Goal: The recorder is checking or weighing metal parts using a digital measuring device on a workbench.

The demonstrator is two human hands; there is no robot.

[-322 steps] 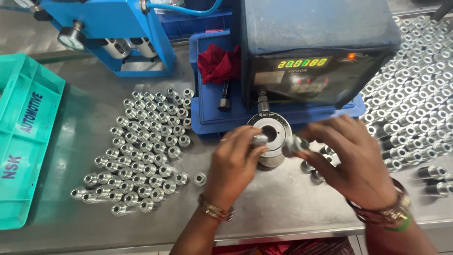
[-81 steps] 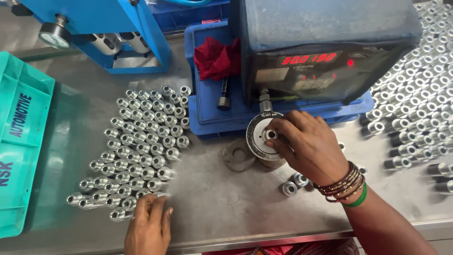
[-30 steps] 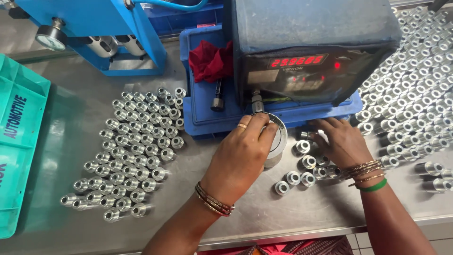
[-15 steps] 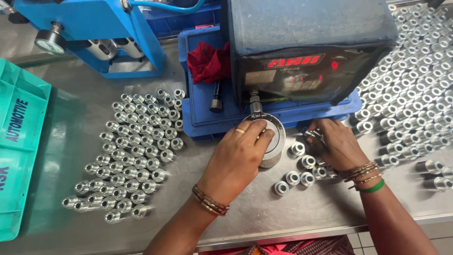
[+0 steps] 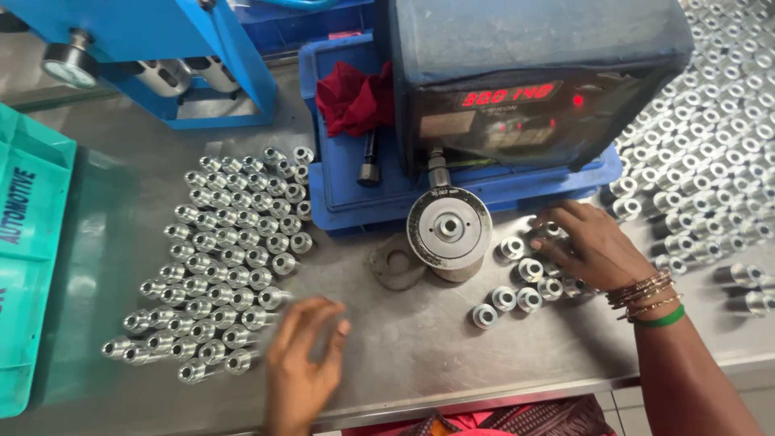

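My left hand is blurred low over the steel table, just right of a laid-out group of small metal fittings; I cannot make out what it carries. My right hand lies palm down on a small cluster of fittings right of a round metal gauge fixture, and its fingertips close on one of them. Nothing sits on the fixture's top.
A dark readout box with red digits stands on a blue tray holding a red cloth. A teal crate sits at left, a blue machine frame behind. Many more fittings cover the right side. A flat ring lies by the fixture.
My left hand has left the round fixture and swung down-left toward the left group of fittings. My right hand stays on the small cluster, shifted slightly.
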